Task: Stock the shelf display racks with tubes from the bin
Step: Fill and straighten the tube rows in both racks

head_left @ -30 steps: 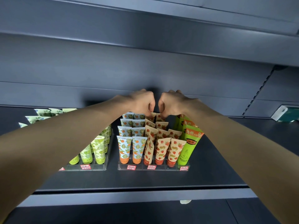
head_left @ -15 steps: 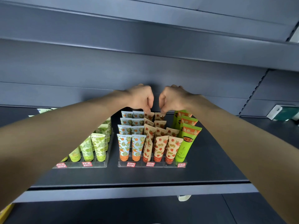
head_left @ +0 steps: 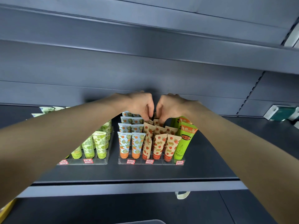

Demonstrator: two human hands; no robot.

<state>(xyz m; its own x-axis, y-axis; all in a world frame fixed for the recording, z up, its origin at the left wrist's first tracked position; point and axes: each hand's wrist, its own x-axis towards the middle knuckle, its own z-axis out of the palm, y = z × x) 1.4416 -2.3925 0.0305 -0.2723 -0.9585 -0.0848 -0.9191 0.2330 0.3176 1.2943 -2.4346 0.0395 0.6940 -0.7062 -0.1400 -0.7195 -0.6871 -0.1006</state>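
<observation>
A clear display rack point(head_left: 151, 162) on the dark shelf holds rows of blue orange-print tubes point(head_left: 124, 145), tan strawberry-print tubes point(head_left: 159, 145) and bright green tubes point(head_left: 183, 143). My left hand point(head_left: 141, 105) and my right hand point(head_left: 169, 106) reach side by side over the back of the rack. The fingertips of both pinch the tops of strawberry tubes point(head_left: 156, 122) in the rear rows. What lies behind the hands is hidden. A second rack point(head_left: 95, 161) to the left holds lime-green tubes point(head_left: 101, 143), partly behind my left forearm.
The shelf's front lip point(head_left: 129, 188) runs across below the racks. A grey back panel and an upper shelf close in above. A white and green box point(head_left: 281, 113) stands at the far right. A grey bin edge point(head_left: 142, 221) shows at the bottom, something yellow point(head_left: 6, 210) at the bottom left.
Both hands have dropped lower onto the rear strawberry tubes, and their fingers now pinch the tube tops. The view has shifted slightly upward.
</observation>
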